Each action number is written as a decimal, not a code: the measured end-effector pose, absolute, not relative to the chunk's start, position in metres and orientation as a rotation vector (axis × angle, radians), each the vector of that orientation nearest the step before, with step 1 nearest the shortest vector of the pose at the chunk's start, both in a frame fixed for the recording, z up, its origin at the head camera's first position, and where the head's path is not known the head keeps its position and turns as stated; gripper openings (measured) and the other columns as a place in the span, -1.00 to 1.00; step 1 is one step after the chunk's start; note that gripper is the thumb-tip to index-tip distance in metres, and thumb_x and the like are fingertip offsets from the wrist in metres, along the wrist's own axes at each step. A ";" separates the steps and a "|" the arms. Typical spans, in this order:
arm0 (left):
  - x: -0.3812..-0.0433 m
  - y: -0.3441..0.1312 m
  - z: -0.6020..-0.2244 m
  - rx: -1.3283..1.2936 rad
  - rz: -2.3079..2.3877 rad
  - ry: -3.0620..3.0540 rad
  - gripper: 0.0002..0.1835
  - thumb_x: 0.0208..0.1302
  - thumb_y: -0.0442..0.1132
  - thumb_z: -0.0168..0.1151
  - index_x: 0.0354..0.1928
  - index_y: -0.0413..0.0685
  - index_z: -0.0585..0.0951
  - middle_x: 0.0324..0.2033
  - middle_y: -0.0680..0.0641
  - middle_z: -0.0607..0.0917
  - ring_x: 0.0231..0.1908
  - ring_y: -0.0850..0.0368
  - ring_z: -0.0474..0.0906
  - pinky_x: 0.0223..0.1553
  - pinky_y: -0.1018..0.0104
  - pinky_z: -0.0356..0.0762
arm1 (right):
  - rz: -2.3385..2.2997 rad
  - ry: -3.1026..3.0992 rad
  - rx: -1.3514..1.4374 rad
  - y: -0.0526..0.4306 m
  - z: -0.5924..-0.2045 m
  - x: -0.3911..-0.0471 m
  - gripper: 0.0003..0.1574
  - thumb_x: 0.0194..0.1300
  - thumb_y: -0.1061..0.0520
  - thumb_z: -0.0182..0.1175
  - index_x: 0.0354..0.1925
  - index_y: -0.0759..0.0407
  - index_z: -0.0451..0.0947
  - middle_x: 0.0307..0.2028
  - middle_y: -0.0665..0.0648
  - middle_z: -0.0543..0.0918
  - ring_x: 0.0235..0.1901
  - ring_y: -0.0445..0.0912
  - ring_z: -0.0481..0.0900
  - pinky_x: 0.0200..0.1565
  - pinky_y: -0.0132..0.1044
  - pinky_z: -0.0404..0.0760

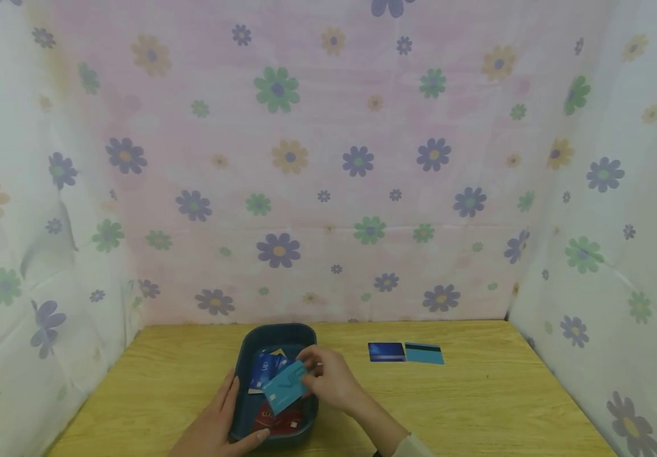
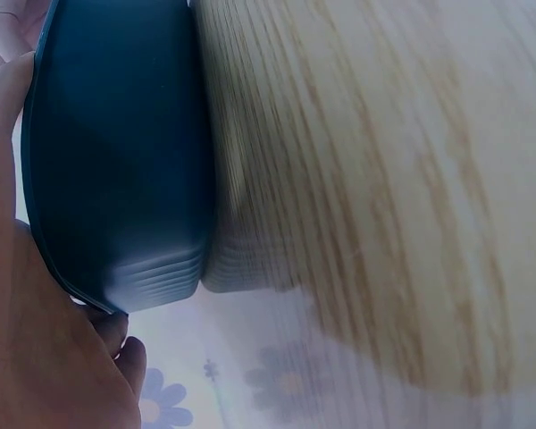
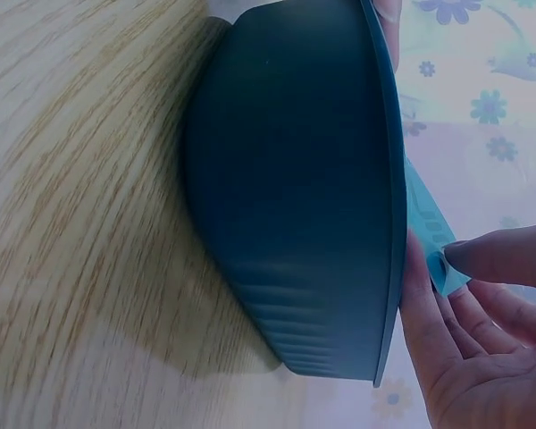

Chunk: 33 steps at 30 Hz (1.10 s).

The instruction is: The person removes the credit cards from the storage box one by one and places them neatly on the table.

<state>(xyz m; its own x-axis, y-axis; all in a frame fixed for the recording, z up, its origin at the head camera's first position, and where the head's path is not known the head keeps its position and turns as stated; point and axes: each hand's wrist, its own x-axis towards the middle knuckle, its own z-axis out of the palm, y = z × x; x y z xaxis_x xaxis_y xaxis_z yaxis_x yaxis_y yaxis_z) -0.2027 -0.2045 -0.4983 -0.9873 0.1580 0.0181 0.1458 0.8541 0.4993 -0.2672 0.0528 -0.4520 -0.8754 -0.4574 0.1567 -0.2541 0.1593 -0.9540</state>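
A dark teal plastic bin [image 1: 239, 412] stands on the table with several cards inside. My left hand [image 1: 208, 419] grips its left side and near corner; in the left wrist view, the bin's outer wall [image 2: 116, 161] fills the space beside that hand. Over the bin's right half, my right hand [image 1: 331, 381] pinches a light blue card [image 1: 285, 388] by its upper right end, tilted above the others. Under it lie a dark blue card [image 1: 261, 371], partly covered, and dark red cards [image 1: 268, 419]. The right wrist view shows thumb and finger on the light blue card [image 3: 429, 214].
Right of the bin, a dark blue card [image 1: 386, 352] and a light blue card with a black stripe [image 1: 424, 353] lie side by side on the wood-grain table [image 1: 448, 412]. Flower-patterned cloth [image 1: 328, 209] encloses the table at the back and both sides.
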 end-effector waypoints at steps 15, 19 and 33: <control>-0.202 -0.204 -0.497 0.256 0.833 2.993 0.32 0.17 0.46 0.28 0.59 -0.37 -0.06 0.57 -0.41 -0.01 0.38 -0.47 0.30 0.17 -0.37 0.49 | -1.802 2.290 -0.673 0.069 -0.451 -0.270 -0.63 0.28 0.51 0.15 0.06 0.38 0.55 -0.21 0.23 0.58 -0.36 -0.06 0.64 -0.34 0.02 0.77; -0.202 -0.204 -0.497 0.253 0.838 2.988 0.31 0.17 0.45 0.28 0.59 -0.36 -0.06 0.57 -0.40 -0.02 0.38 -0.47 0.29 0.16 -0.38 0.49 | -1.795 2.297 -0.649 0.072 -0.452 -0.271 -0.63 0.30 0.50 0.16 0.07 0.36 0.56 -0.20 0.23 0.58 -0.35 -0.04 0.64 -0.31 0.09 0.77; -0.200 -0.204 -0.497 0.239 0.814 2.993 0.32 0.15 0.47 0.28 0.59 -0.36 -0.04 0.57 -0.40 -0.01 0.37 -0.48 0.30 0.16 -0.40 0.48 | -1.823 2.292 -0.642 0.086 -0.454 -0.275 -0.55 0.29 0.52 0.15 0.13 0.34 0.55 -0.20 0.26 0.61 -0.34 0.01 0.67 -0.29 0.11 0.76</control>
